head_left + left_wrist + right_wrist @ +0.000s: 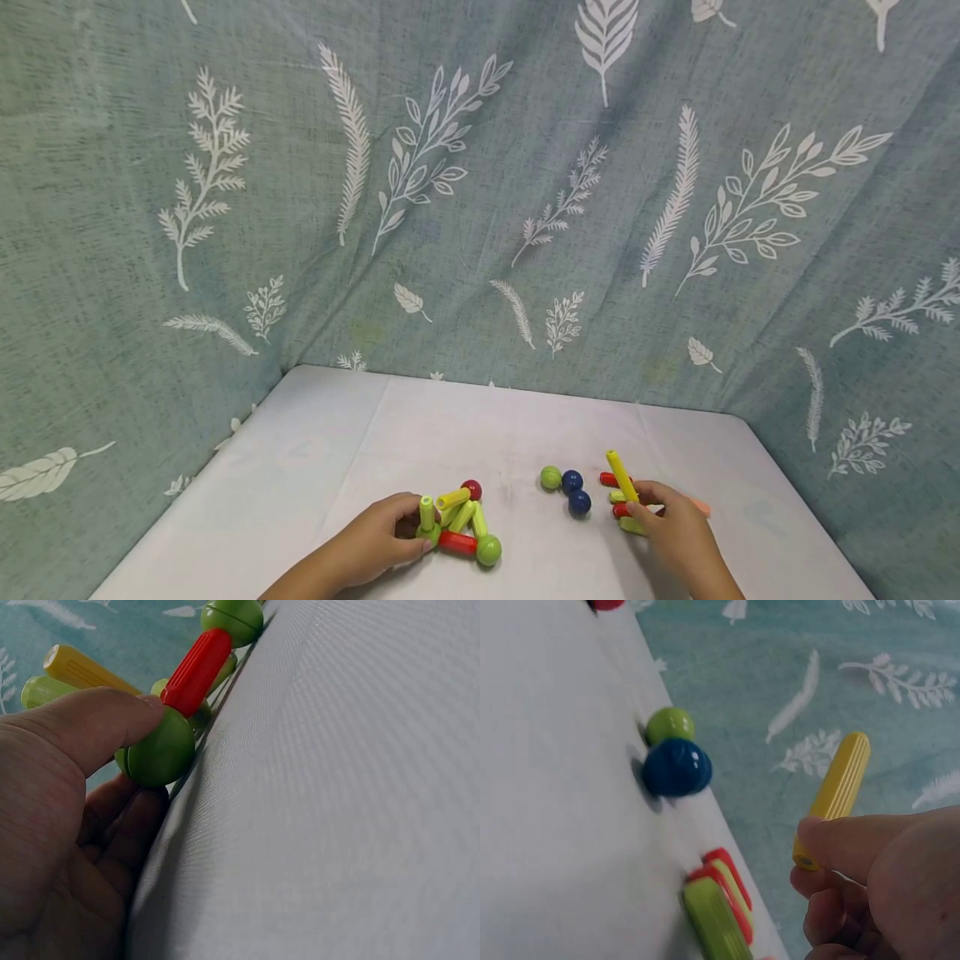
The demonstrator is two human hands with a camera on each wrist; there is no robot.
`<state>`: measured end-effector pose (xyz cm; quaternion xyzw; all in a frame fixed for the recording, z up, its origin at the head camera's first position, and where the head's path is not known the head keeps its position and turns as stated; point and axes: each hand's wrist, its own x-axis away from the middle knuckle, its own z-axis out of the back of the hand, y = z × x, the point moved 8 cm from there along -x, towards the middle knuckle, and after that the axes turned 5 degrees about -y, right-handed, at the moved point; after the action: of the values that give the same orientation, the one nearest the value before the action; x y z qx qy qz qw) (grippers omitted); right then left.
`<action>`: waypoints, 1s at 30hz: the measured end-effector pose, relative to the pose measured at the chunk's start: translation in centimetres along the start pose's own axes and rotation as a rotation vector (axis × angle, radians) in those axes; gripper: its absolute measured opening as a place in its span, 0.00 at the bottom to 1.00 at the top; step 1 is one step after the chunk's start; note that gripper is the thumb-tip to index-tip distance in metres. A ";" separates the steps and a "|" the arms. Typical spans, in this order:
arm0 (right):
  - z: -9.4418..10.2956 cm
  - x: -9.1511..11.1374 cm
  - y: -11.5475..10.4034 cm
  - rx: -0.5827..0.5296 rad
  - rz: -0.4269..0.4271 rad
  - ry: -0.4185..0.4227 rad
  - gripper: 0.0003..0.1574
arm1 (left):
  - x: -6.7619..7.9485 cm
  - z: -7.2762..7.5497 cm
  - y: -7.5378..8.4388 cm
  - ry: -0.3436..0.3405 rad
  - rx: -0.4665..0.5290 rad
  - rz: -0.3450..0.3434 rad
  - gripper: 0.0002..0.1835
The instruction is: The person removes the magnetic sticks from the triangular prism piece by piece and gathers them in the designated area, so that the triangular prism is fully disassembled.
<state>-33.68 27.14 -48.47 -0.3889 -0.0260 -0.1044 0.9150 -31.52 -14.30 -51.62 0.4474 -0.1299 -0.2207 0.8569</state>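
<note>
Left grip (382, 537): pinches green ball (159, 756)
Right grip (681, 532): pinches yellow rod (843, 774)
Blue balls (579, 502): distinct (head view), overlapping (right wrist view)

The left wrist view's top edge crops a green ball (234, 621)

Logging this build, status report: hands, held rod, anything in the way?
Left hand grips joined green ball. Right hand holds yellow rod, raised. Blue balls between hands, path above looks clear.
</note>
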 end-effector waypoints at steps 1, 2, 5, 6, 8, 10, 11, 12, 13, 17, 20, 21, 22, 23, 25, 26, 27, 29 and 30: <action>0.3 -0.1 0.3 0.003 -0.012 0.003 0.24 | 0.0 0.0 0.0 -0.001 -0.001 0.002 0.14; 0.6 -0.1 0.6 0.009 -0.022 0.006 0.25 | 0.0 0.1 0.0 -0.002 -0.001 0.002 0.14; 1.5 -0.4 1.5 0.042 -0.027 0.014 0.25 | 0.0 0.1 0.0 -0.002 0.001 0.006 0.14; 1.8 -0.4 1.8 0.053 -0.026 0.014 0.25 | 0.0 0.1 0.0 -0.002 0.003 0.007 0.14; 2.3 -0.6 2.5 0.067 -0.024 0.011 0.26 | 0.1 0.0 0.0 -0.002 0.007 0.009 0.14; 2.8 -0.6 3.3 0.069 -0.026 0.004 0.27 | 0.1 0.0 0.0 -0.003 0.010 0.008 0.14; 3.0 -0.7 3.8 0.066 -0.033 0.001 0.27 | 0.1 0.0 0.0 -0.003 0.012 0.008 0.14; 3.2 -0.7 4.3 0.059 -0.042 0.000 0.27 | 0.1 0.0 0.0 -0.003 0.012 0.008 0.14; 3.3 -0.8 4.8 0.050 -0.050 -0.002 0.27 | 0.1 0.0 0.0 -0.003 0.012 0.008 0.14; 4.2 -1.0 6.6 0.056 -0.079 -0.008 0.28 | 0.1 0.1 0.1 0.001 0.006 0.010 0.14; 4.7 -1.3 7.8 0.089 -0.092 -0.027 0.31 | 0.1 0.2 0.1 0.001 0.000 0.010 0.14; 4.9 -1.4 8.2 0.103 -0.099 -0.036 0.32 | 0.1 0.2 0.1 0.000 -0.006 0.013 0.14; 5.0 -1.5 8.6 0.113 -0.109 -0.047 0.34 | 0.0 0.2 0.1 0.000 -0.008 0.013 0.15; 5.2 -1.6 9.1 0.123 -0.121 -0.056 0.35 | 0.0 0.1 0.2 0.000 -0.013 0.014 0.15; 5.4 -1.7 9.8 0.142 -0.141 -0.073 0.36 | -0.1 0.1 0.1 0.001 -0.022 0.022 0.15; 5.5 -1.7 10.1 0.151 -0.146 -0.079 0.36 | -0.2 0.0 0.1 0.001 -0.025 0.028 0.15; 5.6 -1.7 10.3 0.158 -0.149 -0.082 0.35 | -0.2 0.0 0.1 0.000 -0.025 0.033 0.15; 5.7 -1.7 10.6 0.170 -0.146 -0.083 0.32 | -0.2 0.0 0.0 0.000 -0.025 0.046 0.16; 5.7 -1.7 10.7 0.175 -0.139 -0.081 0.32 | -0.2 0.0 -0.1 0.000 -0.027 0.052 0.16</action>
<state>-32.93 38.74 -52.29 -0.3086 -0.0989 -0.1491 0.9342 -31.71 -14.21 -51.72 0.4323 -0.1383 -0.1999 0.8683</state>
